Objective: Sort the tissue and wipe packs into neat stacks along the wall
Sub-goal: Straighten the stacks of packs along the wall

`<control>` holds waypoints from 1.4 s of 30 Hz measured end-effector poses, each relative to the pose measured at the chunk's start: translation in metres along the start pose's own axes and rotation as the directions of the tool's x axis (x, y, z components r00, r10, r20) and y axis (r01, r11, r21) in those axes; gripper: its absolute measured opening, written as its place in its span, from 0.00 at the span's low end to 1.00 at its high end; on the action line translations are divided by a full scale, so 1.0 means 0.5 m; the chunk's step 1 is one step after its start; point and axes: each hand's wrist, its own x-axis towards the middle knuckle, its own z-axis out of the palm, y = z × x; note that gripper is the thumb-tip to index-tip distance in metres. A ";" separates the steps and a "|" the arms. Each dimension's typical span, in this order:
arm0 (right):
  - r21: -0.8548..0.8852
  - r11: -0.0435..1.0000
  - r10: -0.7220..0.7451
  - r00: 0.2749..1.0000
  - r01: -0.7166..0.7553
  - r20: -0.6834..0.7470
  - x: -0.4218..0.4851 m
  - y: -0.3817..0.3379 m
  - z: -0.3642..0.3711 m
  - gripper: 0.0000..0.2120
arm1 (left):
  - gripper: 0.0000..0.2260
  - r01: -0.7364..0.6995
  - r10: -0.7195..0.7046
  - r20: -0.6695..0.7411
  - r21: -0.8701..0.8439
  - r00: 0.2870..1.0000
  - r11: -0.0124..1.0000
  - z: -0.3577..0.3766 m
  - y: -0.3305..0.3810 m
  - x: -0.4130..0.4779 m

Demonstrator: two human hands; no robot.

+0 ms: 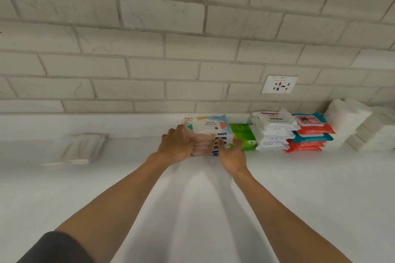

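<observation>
— Any print legible here?
— Barely. The top pack of the pastel stack (208, 126) carries a script brand word with small lines beneath, too blurred to spell out.
— The white pack (274, 117)?
— A script word that seems to begin with "D", above a dark oval. Nothing more.
— And the rest?
— The teal pack (308, 121) has a red label and the socket plate (279, 84) has tiny marks. Both are unreadable.

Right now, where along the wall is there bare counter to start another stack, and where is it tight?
Free: the strip of counter along the wall between the loose white pile and the pastel stack, plus the wide front. Crowded: from the pastel stack rightward, green stack, white stack, red-and-teal stack and white tissue blocks sit side by side.
</observation>
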 end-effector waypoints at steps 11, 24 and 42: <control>0.164 0.981 0.080 0.984 -0.106 0.157 0.036 0.035 0.011 0.32 | 0.27 0.355 -0.332 0.141 -0.521 0.933 0.776 0.073 -0.006 0.093; 0.208 0.975 0.051 0.992 -0.074 0.113 0.068 0.046 0.034 0.21 | 0.25 0.316 -0.352 0.045 -0.557 0.935 0.768 0.105 -0.005 0.138; 0.249 0.961 0.077 0.982 -0.119 0.171 0.051 0.035 0.090 0.21 | 0.29 0.256 -0.370 -0.059 -0.622 0.927 0.740 0.077 -0.084 0.135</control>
